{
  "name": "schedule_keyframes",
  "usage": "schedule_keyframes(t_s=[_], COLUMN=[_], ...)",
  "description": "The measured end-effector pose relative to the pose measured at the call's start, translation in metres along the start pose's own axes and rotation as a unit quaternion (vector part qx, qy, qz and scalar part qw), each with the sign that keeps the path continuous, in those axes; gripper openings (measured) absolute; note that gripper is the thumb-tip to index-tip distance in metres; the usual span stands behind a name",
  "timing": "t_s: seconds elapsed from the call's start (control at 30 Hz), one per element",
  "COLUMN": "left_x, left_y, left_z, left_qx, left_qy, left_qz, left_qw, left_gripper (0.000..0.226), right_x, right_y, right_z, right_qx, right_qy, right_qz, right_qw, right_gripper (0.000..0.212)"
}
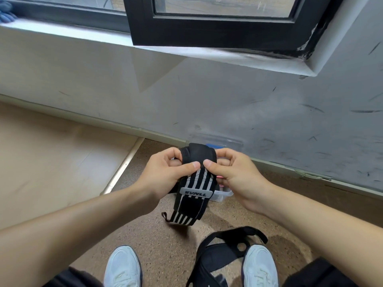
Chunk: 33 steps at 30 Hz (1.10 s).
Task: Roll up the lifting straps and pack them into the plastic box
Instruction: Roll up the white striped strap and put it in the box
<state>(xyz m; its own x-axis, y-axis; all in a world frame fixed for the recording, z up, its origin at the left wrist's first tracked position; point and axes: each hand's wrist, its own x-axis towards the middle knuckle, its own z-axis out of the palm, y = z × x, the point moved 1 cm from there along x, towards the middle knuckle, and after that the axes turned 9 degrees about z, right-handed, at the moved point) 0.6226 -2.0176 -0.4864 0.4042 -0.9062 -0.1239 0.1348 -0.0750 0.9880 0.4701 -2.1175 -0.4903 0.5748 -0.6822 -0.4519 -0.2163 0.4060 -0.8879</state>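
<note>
Both hands hold 1 black strap with white stripes [195,181] up over the floor: the left hand [165,172] and right hand [232,172] curl round its rolled top, thumbs pressing the front. The clear plastic box [222,193] sits just behind, by the wall. Another black strap [223,253] lies between 2 white shoes.

**Strap:** The strap [194,183], held between the left grip [163,170] and the right grip [234,172], is noted as matt black woven cloth with pale grey stripes.

**Label patch:** Just below the grips, a grey label patch [195,193] of smooth, rubbery look is recorded.

**Plastic box:** Under the right grip, a plastic box [224,194] of clear, glossy plastic is seen.

**Second strap and floor:** Well below the grips, a second strap [219,251] of matt black cloth is found on a floor [157,235] of rough, speckled brown finish.
</note>
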Motion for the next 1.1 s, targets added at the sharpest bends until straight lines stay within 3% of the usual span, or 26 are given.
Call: schedule_keyframes(t_s=[0.4,0.6,0.8,0.93,1.1], left_x=[0.002,0.01,0.019,0.023,0.027], left_y=[0.004,0.008,0.006,0.005,0.01], left_z=[0.009,0.014,0.014,0.013,0.015], left_qx=[0.003,0.008,0.057,0.025,-0.012], left_qy=[0.081,0.043,0.07,0.114,0.09], left_qz=[-0.024,-0.018,-0.023,-0.052,-0.05], left_qw=[0.996,0.999,0.996,0.992,0.995], left_gripper=[0.016,0.015,0.021,0.029,0.023], right_x=[0.003,0.009,0.016,0.017,0.02], right_y=[0.002,-0.001,-0.002,0.0,-0.003], right_z=[0.008,0.005,0.001,0.006,0.002], right_qx=[-0.092,-0.075,-0.068,-0.121,-0.12], right_qy=[0.06,0.1,0.092,0.07,0.072], right_qz=[-0.102,-0.111,-0.118,-0.151,-0.159], right_qw=[0.989,0.986,0.986,0.979,0.977], right_gripper=[0.022,0.047,0.024,0.02,0.02])
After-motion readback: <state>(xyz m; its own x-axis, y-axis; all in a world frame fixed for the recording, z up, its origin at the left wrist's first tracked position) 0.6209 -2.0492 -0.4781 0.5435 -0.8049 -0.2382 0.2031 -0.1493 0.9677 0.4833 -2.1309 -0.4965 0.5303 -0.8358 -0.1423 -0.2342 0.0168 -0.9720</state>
